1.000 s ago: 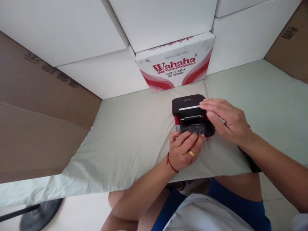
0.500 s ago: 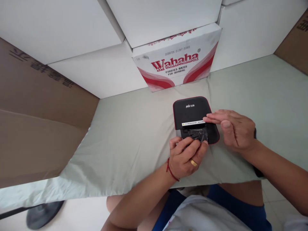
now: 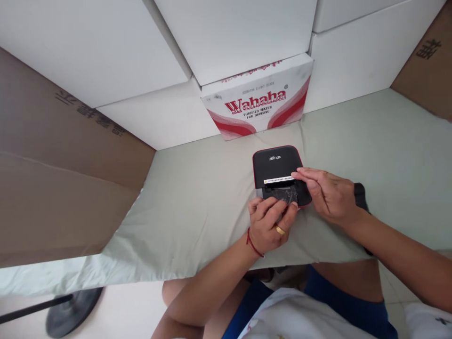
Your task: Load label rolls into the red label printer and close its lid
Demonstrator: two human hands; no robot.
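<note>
A small black printer with a red edge (image 3: pixel 273 165) and a white warning strip (image 3: pixel 277 180) lies flat on the cloth in front of me. Shiny clear film (image 3: pixel 287 194) covers a dark part at its near side. My left hand (image 3: pixel 270 219), wearing a gold ring and red cord, is closed with its fingertips on this film-covered part; its exact grip is partly hidden. My right hand (image 3: pixel 330 193) has its fingers stretched out, the fingertips touching the right end of the white strip.
A pale green cloth (image 3: pixel 183 212) covers the table. Behind the printer stands a Wahaha water carton (image 3: pixel 259 106), with white boxes (image 3: pixel 240 37) stacked around it. Brown cardboard (image 3: pixel 70 188) walls the left side. Part of a black object (image 3: pixel 360 195) shows by my right forearm.
The view has shifted slightly. My right hand's fingers and thumb have come a little closer over the strip's right end. My left hand stays at the film-covered part.
</note>
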